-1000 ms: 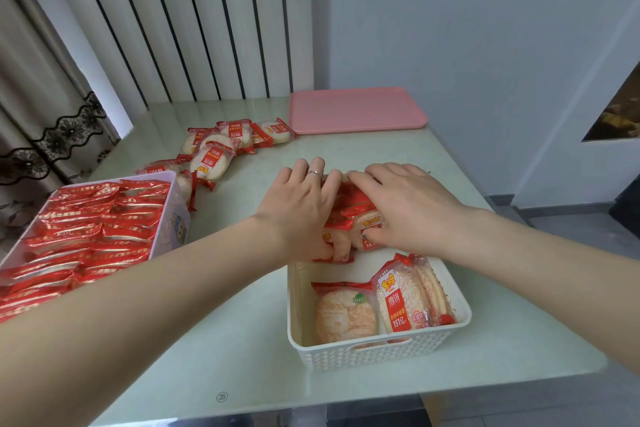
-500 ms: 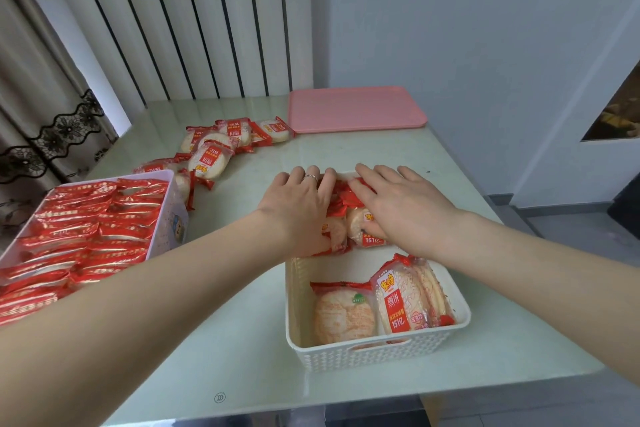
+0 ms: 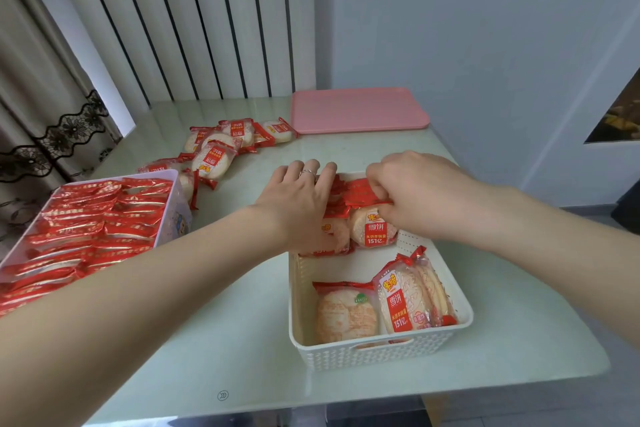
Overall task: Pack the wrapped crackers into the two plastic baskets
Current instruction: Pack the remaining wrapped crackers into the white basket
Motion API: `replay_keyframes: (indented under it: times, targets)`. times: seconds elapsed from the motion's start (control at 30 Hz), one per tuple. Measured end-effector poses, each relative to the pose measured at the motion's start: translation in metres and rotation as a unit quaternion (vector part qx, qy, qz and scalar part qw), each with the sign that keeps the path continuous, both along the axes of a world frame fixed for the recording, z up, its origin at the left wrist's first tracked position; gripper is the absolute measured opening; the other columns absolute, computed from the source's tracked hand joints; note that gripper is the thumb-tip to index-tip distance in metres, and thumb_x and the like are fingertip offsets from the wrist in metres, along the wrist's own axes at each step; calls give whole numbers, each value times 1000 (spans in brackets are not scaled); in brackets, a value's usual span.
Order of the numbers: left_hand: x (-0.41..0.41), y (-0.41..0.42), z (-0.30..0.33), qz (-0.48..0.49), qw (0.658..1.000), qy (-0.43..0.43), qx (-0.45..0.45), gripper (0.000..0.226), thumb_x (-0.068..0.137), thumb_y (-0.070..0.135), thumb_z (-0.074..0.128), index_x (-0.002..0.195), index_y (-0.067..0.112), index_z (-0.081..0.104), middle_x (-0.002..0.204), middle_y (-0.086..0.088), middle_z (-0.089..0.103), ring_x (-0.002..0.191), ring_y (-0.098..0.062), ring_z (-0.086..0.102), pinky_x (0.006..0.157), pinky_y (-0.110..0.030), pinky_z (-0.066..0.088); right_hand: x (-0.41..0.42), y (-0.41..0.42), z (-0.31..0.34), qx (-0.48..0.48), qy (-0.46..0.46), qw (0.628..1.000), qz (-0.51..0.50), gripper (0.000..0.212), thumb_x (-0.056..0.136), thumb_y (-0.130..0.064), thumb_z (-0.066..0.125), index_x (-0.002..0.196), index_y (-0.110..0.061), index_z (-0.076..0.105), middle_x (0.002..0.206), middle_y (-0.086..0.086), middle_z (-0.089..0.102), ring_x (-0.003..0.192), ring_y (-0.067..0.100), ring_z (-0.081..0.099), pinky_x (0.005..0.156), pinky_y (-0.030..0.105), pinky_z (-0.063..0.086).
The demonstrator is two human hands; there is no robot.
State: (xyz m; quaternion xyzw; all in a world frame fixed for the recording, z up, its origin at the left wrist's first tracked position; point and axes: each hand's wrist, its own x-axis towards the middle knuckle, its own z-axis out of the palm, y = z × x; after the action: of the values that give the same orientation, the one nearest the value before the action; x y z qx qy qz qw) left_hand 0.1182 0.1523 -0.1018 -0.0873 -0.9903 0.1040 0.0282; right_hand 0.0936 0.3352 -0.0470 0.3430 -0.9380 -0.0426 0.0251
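While both hands work the far end of white basket [image 3: 381, 354], head view only. Left hand [image 3: 298, 204]: grip spread, straight fingers pressing upright crackers [image 3: 372, 227] toward far wall. Right hand [image 3: 412, 194]: grip curled, pinching red top edge of front packet. Packets stand on edge, long axis across basket, directly under both grips. Open room: basket middle bare; two packets at near end. Second basket [image 3: 173, 194] at left, packed full. Loose crackers [image 3: 214, 158] on bench [image 3: 242, 322] beyond it, nearer left hand. Pink board [image 3: 358, 109] far back.
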Motion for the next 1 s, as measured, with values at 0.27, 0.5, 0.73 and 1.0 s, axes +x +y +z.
replay_keyframes:
  times: [0.27, 0.5, 0.73, 1.0]
  targets:
    - [38, 15, 29, -184, 980, -59, 36, 33, 82, 49, 55, 100, 21, 54, 103, 0, 60, 92, -23, 56, 70, -30, 40, 20, -8, -11, 176, -190, 963, 74, 21, 79, -45, 68, 87, -26, 70, 79, -8, 64, 93, 20, 63, 83, 37, 56]
    - [43, 36, 13, -113, 951, -286, -20, 46, 86, 52, 67, 116, 21, 54, 92, 5, 52, 84, -22, 54, 69, -31, 46, 14, -9, -16, 131, -251, 959, 35, 40, 71, -28, 80, 108, -20, 66, 90, -5, 61, 78, 14, 56, 65, 31, 50]
    - [38, 45, 16, -109, 943, -313, 12, 44, 85, 44, 73, 113, 12, 60, 103, 2, 62, 83, -20, 53, 59, -26, 42, -2, 4, 5, -53, -306, 950, -27, 35, 73, -10, 81, 105, -22, 69, 73, -11, 63, 57, 6, 54, 51, 19, 44]
    - [31, 20, 40, -103, 949, -283, 89, 28, 82, 38, 74, 100, 18, 65, 94, 2, 65, 84, -20, 60, 68, -30, 49, -11, 7, 24, -183, -291, 939, -2, 33, 74, -1, 76, 97, -22, 69, 88, 0, 73, 79, 19, 70, 68, 31, 57]
